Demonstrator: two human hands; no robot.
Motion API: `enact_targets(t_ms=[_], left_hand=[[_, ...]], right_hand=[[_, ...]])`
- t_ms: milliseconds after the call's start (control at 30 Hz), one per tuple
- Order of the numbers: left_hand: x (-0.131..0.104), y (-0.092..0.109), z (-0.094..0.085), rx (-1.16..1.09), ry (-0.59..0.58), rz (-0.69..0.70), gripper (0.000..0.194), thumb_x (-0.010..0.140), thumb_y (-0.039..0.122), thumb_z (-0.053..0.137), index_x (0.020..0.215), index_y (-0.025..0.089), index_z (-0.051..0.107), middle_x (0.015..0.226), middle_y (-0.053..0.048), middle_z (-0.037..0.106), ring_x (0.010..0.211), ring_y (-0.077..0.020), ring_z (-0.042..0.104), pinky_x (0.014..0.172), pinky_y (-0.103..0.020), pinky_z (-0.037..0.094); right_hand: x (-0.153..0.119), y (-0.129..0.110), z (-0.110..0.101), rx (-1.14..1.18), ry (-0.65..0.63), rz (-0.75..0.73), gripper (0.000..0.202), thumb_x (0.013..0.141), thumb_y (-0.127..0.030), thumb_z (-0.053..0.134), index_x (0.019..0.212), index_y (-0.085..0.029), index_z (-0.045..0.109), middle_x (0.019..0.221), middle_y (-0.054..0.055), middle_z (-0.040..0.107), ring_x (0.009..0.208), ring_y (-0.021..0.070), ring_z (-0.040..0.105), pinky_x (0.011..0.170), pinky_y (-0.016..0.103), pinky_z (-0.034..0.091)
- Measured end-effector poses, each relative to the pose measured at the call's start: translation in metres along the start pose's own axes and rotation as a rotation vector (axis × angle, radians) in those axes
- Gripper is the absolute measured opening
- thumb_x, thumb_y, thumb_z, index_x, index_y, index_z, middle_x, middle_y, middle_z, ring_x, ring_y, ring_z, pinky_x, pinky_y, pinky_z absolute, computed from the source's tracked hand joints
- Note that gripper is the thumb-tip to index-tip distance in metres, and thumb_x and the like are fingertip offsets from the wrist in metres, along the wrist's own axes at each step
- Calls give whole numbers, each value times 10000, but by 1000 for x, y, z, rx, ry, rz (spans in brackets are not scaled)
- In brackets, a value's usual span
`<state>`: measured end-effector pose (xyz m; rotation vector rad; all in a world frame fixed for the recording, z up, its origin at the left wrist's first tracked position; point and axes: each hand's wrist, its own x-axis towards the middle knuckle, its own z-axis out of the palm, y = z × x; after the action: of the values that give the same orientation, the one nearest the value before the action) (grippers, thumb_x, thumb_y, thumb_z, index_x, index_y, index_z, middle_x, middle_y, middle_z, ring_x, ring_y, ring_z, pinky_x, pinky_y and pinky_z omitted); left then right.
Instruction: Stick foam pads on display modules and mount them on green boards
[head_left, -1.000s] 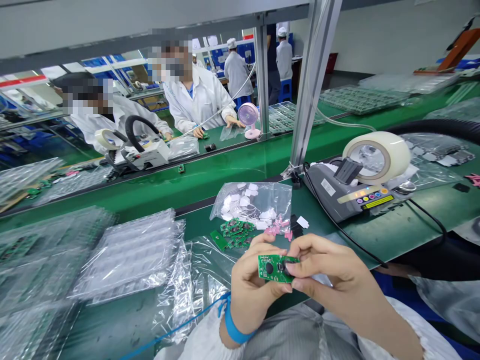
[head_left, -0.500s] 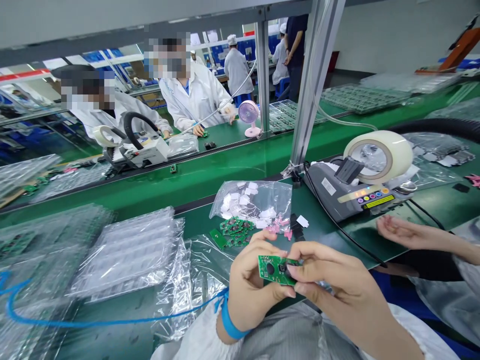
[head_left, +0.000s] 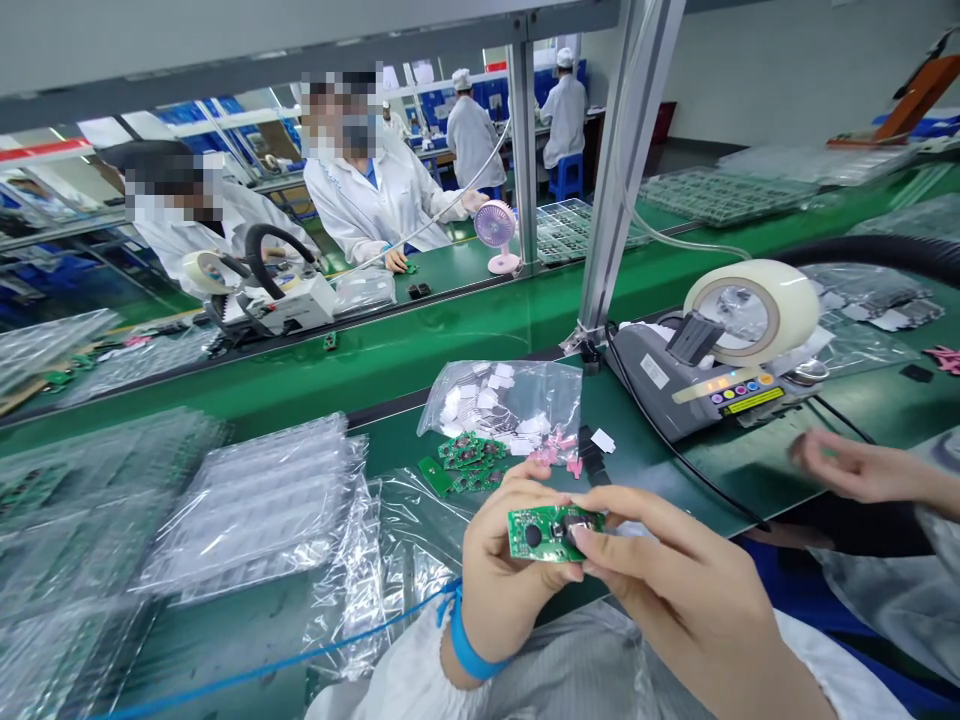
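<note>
A green circuit board (head_left: 546, 535) with a round black spot and a small dark part is held up between both hands, above the front of the bench. My left hand (head_left: 504, 560), with a blue wrist strap (head_left: 472, 648), grips its edges between thumb and fingers. My right hand (head_left: 667, 560) pinches its right end, thumb over the dark part, so that end is partly hidden. Just behind the hands lie a pile of circuit boards (head_left: 471, 455), a clear bag of white pieces (head_left: 487, 395), small pink pieces (head_left: 574, 467) and black strips (head_left: 592, 452).
Stacked clear plastic trays (head_left: 255, 500) stand at the left. A tape dispenser (head_left: 660, 385) with a large roll and a black cable stands at the right, near a co-worker's hand (head_left: 847, 468). Across the green conveyor (head_left: 450, 325) are co-workers and a pink fan (head_left: 496, 225).
The board in my hands has shifted slightly left and tilted a little. The co-worker's hand at right has moved right. A board on the conveyor has moved left.
</note>
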<state>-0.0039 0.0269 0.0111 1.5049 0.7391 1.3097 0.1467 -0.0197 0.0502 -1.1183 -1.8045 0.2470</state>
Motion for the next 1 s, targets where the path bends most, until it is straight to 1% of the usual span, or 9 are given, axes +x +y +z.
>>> enact_targets(t_ms=[133,267,333,467,633,767,867,933,1000], left_hand=[[-1,3,0,-12,-32,11,352,591,405,753,905,258,692,817,-23,678,941,-233,560,953,-425,350],[-2,2,2,-68,-29,-15,318,659,372,714,957,270,671,875,-15,688,1009,-224,542,966,-399,351],[-3,3,3,-69,-24,-10,305,659,351,719,948,269,670,869,-8,689,998,-214,547,970,-389,350],[-2,2,1,-75,-35,-4,310,612,359,751,899,263,683,838,-2,675,966,-207,551,960,-380,365],[-4,-7,-4,-162,-33,-82,368,542,376,788,879,261,695,815,-9,634,941,-211,544,948,-402,387],[-7,-15,-1,-244,3,-169,361,553,410,774,876,269,697,845,-25,609,1025,-241,511,975,-427,365],[-8,-17,3,-258,39,-180,351,563,431,763,874,283,690,905,-25,575,1061,-245,488,1000,-440,342],[-9,-16,6,-254,36,-173,349,583,451,743,883,282,685,967,-33,553,1047,-243,496,969,-430,380],[-9,-12,5,-177,13,-156,361,604,442,732,922,281,673,1029,-45,552,1048,-246,509,932,-403,418]], right_hand=[[4,0,-2,127,-25,36,137,855,-119,513,833,-150,644,901,78,613,602,68,576,516,162,484],[4,-2,-2,-32,26,6,164,853,-105,500,846,-151,657,944,100,625,750,116,612,590,188,511],[4,-2,-2,-32,25,-11,170,847,-94,502,851,-161,658,940,94,626,762,120,611,600,194,513],[5,2,-1,67,-35,0,165,833,-87,525,873,-179,657,927,76,609,728,110,606,597,199,519],[5,5,-2,77,-112,-12,170,854,-90,500,865,-183,642,961,80,592,835,128,593,684,226,524],[3,5,-3,48,-197,-26,232,865,-72,461,991,-187,618,1054,97,573,953,144,567,756,241,518],[1,7,1,72,-154,3,232,854,-77,478,981,-221,609,1076,79,551,934,133,582,743,229,525],[1,11,5,89,-103,-8,217,835,-72,496,935,-228,608,1035,68,552,892,133,585,715,237,527],[1,18,6,93,-63,-59,231,808,-50,500,920,-224,601,977,60,562,844,134,579,680,245,522]])
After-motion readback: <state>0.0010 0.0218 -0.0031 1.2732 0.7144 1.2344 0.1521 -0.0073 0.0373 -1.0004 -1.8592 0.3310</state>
